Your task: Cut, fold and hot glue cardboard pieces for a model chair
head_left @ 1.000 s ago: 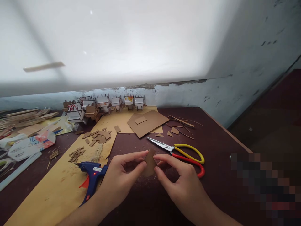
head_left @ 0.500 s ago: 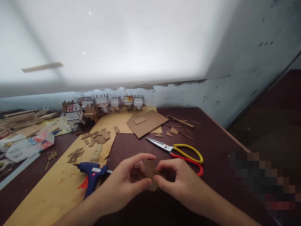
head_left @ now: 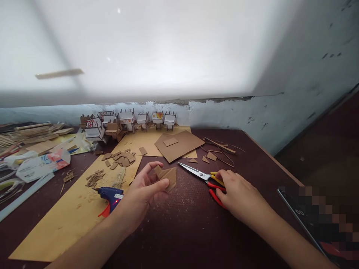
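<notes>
Cardboard [head_left: 171, 177] in left hand [head_left: 146, 189]

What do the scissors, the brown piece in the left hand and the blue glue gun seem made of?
Scissors: the blades look like polished steel, silvery and shiny; the red and yellow handles seem plastic or coated, smooth and brightly coloured.
Brown piece in the left hand: probably card, matt and thin.
Blue glue gun: likely moulded plastic, smooth and evenly coloured.
</notes>
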Tool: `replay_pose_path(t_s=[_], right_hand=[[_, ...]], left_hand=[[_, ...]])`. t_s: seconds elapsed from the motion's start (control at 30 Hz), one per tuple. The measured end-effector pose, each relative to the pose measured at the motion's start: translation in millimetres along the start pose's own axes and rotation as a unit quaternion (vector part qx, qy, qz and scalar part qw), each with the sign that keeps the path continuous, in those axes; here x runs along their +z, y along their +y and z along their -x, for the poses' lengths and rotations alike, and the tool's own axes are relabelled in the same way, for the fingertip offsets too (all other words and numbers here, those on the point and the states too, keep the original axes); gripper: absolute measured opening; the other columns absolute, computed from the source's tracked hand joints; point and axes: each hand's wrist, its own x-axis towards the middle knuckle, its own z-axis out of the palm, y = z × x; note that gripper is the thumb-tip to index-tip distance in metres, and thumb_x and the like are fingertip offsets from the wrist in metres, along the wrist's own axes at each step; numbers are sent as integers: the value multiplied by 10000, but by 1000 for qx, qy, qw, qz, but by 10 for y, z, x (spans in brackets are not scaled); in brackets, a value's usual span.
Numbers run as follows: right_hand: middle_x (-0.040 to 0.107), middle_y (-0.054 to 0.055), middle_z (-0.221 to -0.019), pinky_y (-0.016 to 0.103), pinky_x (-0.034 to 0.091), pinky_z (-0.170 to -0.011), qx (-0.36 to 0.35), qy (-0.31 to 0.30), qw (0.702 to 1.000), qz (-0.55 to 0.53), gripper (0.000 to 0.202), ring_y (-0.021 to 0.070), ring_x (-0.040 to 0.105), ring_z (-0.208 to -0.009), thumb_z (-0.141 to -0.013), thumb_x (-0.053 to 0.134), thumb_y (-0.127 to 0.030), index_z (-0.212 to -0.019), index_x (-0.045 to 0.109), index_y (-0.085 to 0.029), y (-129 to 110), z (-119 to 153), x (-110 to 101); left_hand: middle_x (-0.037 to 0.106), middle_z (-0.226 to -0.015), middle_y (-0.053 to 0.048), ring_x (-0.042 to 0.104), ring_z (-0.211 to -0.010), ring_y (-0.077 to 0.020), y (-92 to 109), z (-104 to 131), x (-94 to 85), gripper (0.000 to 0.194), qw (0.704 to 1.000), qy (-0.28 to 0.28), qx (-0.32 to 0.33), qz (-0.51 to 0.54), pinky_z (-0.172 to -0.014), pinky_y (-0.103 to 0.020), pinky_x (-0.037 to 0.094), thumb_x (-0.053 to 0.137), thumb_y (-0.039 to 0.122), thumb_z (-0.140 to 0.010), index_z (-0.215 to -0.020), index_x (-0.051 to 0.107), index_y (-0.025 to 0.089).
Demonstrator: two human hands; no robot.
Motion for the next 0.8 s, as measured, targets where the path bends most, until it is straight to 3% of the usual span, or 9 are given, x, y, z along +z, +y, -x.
replay_pose_path(t_s=[0.17, 0.37, 0.47, 0.57, 0.67, 0.8], right_hand=[[694, 144, -1052, 401, 494, -861, -19, -20, 999, -19, 199, 314, 661, -997, -860, 633, -174, -1052, 687, -156, 25, -55, 11], [680, 152, -1139, 398, 504, -816, -2, -2, 998, -66, 304, 311, 681, -1003, -882, 608, -221, -1171, 678, -160, -24, -8, -1], [695, 138, -1087, 394, 495, -768, 12, 8, 995, -99, 303, 311, 685, -932, -804, 667, -218, -1099, 715, -166, -27, -18, -59], [708, 78, -936, 346, 466, -693, 10, 15, 988, -152, 198, 251, 654, -802, -784, 710, -284, -961, 725, -196, -52, -40, -107], [589, -12, -710, 288, 380, -586, -12, -12, 942, -334, 232, 163, 527, -633, -845, 698, -436, -831, 645, -211, -146, -2, -118], [435, -57, -653, 263, 281, -526, -32, -122, 828, -547, 354, 118, 369, -568, -865, 714, -512, -770, 561, -208, -338, 170, -116]], left_hand=[[690, -911, -16, 625, -747, -131, -11, 10, -13, 474, 999, 6, 30, -9, -636, -214, 517, 794, 251, -828, -1170, 465, 245], [689, -885, 3, 597, -666, -104, 6, 10, -15, 446, 998, 11, 48, -25, -606, -199, 481, 780, 265, -846, -1157, 459, 256], [688, -877, 3, 586, -667, -103, 5, 8, -22, 431, 998, 11, 49, -31, -601, -195, 466, 768, 263, -860, -1159, 459, 257], [680, -868, 5, 582, -688, -111, 2, 4, -53, 426, 997, 21, 62, -33, -620, -201, 467, 768, 256, -860, -1163, 468, 261], [677, -882, 10, 592, -709, -119, 34, 2, -84, 434, 994, 36, 99, -37, -641, -207, 469, 773, 258, -859, -1178, 480, 277], [694, -874, 4, 603, -715, -126, 164, 18, -24, 491, 986, 47, 149, -58, -650, -207, 465, 771, 283, -869, -1282, 505, 293]])
